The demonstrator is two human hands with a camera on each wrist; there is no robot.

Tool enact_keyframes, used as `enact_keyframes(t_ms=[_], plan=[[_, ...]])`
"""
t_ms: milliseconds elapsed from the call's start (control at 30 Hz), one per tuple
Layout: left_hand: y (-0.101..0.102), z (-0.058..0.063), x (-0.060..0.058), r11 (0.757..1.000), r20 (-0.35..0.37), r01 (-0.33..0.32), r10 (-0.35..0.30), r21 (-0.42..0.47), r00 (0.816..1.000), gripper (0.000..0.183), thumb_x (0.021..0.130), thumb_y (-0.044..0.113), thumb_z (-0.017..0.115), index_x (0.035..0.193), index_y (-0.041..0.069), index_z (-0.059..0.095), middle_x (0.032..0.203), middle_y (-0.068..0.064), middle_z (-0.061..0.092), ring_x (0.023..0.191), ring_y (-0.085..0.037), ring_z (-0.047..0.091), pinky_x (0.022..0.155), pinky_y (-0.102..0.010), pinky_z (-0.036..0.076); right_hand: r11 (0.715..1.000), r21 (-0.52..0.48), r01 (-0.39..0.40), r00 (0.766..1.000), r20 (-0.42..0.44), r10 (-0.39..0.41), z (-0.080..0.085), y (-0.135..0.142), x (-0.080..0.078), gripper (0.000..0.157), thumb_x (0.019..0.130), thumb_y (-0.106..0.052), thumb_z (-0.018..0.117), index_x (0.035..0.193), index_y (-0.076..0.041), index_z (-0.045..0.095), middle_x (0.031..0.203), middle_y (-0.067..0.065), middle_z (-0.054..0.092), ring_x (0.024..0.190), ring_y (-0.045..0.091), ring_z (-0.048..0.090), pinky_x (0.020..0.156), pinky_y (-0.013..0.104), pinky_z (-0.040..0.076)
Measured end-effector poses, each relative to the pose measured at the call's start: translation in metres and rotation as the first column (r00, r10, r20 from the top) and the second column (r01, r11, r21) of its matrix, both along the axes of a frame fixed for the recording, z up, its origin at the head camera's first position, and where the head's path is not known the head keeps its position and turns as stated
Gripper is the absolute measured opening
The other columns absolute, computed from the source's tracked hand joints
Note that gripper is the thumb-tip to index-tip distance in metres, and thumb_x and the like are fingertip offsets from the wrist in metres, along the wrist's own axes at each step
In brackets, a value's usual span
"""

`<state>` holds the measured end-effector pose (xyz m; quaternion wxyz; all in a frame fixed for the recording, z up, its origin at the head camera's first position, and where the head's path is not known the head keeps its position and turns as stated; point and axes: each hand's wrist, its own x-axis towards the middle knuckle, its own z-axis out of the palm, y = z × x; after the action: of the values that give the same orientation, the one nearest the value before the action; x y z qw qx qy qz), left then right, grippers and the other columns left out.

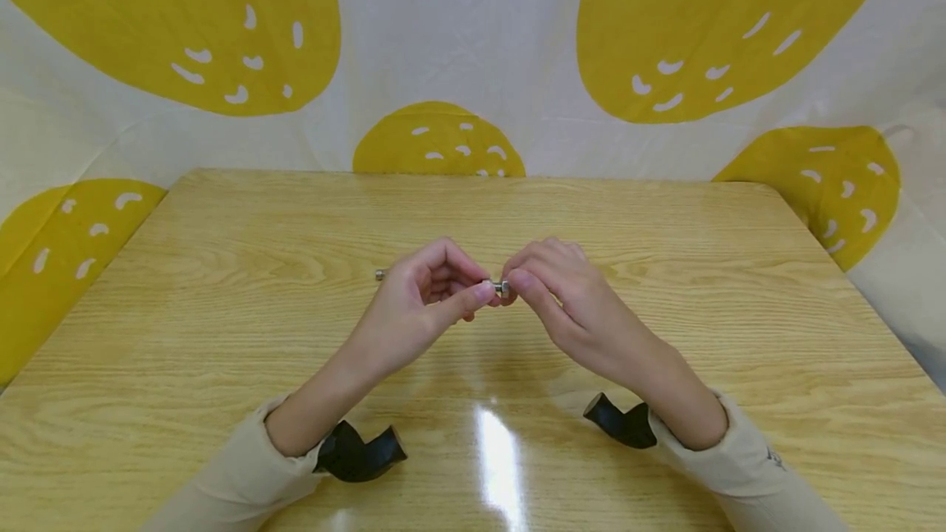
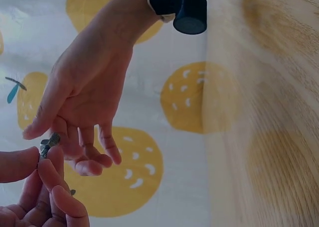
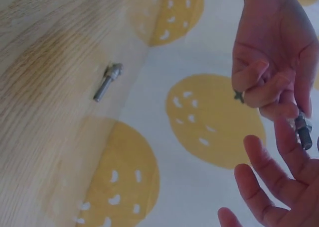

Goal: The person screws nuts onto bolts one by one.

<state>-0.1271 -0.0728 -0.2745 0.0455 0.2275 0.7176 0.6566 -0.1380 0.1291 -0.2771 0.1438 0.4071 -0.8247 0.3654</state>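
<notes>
Thumb and index finger of my left hand (image 1: 414,302) pinch a small metal bolt (image 1: 498,287) with a nut on it, above the middle of the table. Its threaded end shows in the left wrist view. Several other fingers of that hand are curled, and a small dark piece (image 3: 239,95) pokes out among them; its kind cannot be told. My right hand (image 1: 584,310) is at the bolt's other end, index finger alongside it. The right thumb stands a little apart from the bolt, and the remaining right fingers are loosely extended.
A second metal bolt (image 3: 107,82) with a nut near one end lies on the wooden table (image 1: 222,351), partly behind the left hand in the head view. A white cloth (image 1: 458,39) with yellow fruit shapes hangs behind. Black wrist mounts (image 1: 360,454) jut from both sleeves.
</notes>
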Motion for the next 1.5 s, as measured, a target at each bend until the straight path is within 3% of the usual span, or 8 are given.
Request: enact_keyframes(t_ms=[133,233,400,667,933,1100,1233,1500], plan=[[-0.0004,-0.0001,0.0000,1.000,0.004,-0.012,0.012,-0.007,1.000,0.012,0.088,0.004,0.061,0.096,-0.003,0.055,0.088,-0.014,0.066,0.069,-0.016,0.059,0.063,-0.025,0.050,1.000,-0.004,0.020,0.999,0.041,-0.019,0.0024,0.0016,0.0023,0.019,0.093,-0.027,0.057,0.104,-0.011,0.061,0.103,-0.002,0.061,0.098,0.012,0.050,0.086,0.032,0.038],[-0.0011,0.0003,0.0000,1.000,0.005,-0.014,0.014,-0.008,1.000,0.012,0.088,0.004,0.061,0.096,-0.002,0.055,0.088,-0.014,0.065,0.068,-0.019,0.058,0.063,-0.025,0.050,0.999,-0.032,0.001,1.000,-0.005,-0.001,0.0028,0.0015,0.0019,0.025,0.088,-0.020,0.065,0.109,-0.009,0.058,0.107,0.001,0.060,0.099,0.014,0.051,0.086,0.032,0.040],[-0.0024,0.0005,-0.0003,1.000,0.005,-0.002,0.002,-0.004,1.000,0.012,0.088,0.004,0.061,0.096,-0.002,0.054,0.092,-0.016,0.067,0.068,-0.018,0.058,0.063,-0.025,0.050,0.997,-0.055,-0.053,0.995,-0.091,0.048,0.0032,0.0000,-0.0003,0.016,0.090,-0.016,0.062,0.103,-0.007,0.059,0.101,0.000,0.061,0.097,0.014,0.053,0.086,0.032,0.038],[-0.0017,0.0011,0.0003,1.000,0.001,0.012,-0.012,0.005,1.000,0.012,0.089,0.004,0.061,0.096,-0.003,0.054,0.090,-0.015,0.067,0.068,-0.020,0.058,0.062,-0.026,0.050,0.999,-0.018,-0.048,0.998,-0.036,0.047,0.0031,-0.0011,0.0010,0.007,0.094,-0.016,0.056,0.097,-0.010,0.059,0.100,-0.002,0.060,0.099,0.013,0.051,0.089,0.034,0.035],[0.0013,0.0015,0.0015,1.000,0.020,0.014,-0.015,0.010,1.000,0.012,0.087,0.003,0.062,0.095,-0.003,0.054,0.087,-0.015,0.066,0.068,-0.017,0.059,0.061,-0.025,0.049,1.000,-0.002,-0.017,1.000,-0.025,0.017,-0.0012,-0.0013,0.0000,0.027,0.101,-0.023,0.040,0.086,-0.012,0.061,0.092,-0.005,0.060,0.091,0.011,0.048,0.085,0.033,0.033],[0.0000,0.0009,0.0011,1.000,0.022,0.006,-0.006,0.003,1.000,0.012,0.088,0.004,0.061,0.096,-0.003,0.055,0.086,-0.013,0.065,0.068,-0.017,0.058,0.061,-0.025,0.049,1.000,0.004,0.010,0.999,0.052,-0.010,0.0039,0.0005,0.0041,0.018,0.094,-0.025,0.056,0.105,-0.012,0.059,0.105,-0.003,0.060,0.100,0.012,0.049,0.087,0.033,0.038],[-0.0008,0.0009,0.0004,1.000,0.036,-0.009,0.009,-0.002,0.999,0.012,0.089,0.005,0.061,0.097,-0.003,0.055,0.085,-0.013,0.062,0.068,-0.018,0.057,0.062,-0.025,0.049,1.000,-0.029,-0.010,1.000,0.003,0.010,0.0061,-0.0002,0.0048,0.029,0.084,-0.013,0.069,0.110,-0.008,0.056,0.108,0.001,0.058,0.100,0.014,0.050,0.088,0.031,0.040],[-0.0008,0.0013,0.0003,1.000,0.032,-0.003,0.003,0.003,0.999,0.013,0.088,0.004,0.061,0.097,-0.003,0.055,0.085,-0.011,0.062,0.067,-0.019,0.057,0.062,-0.025,0.049,0.998,-0.045,-0.050,0.997,-0.063,0.047,0.0051,-0.0014,0.0022,0.018,0.087,-0.011,0.065,0.102,-0.007,0.058,0.100,0.000,0.060,0.098,0.012,0.052,0.089,0.031,0.036]])
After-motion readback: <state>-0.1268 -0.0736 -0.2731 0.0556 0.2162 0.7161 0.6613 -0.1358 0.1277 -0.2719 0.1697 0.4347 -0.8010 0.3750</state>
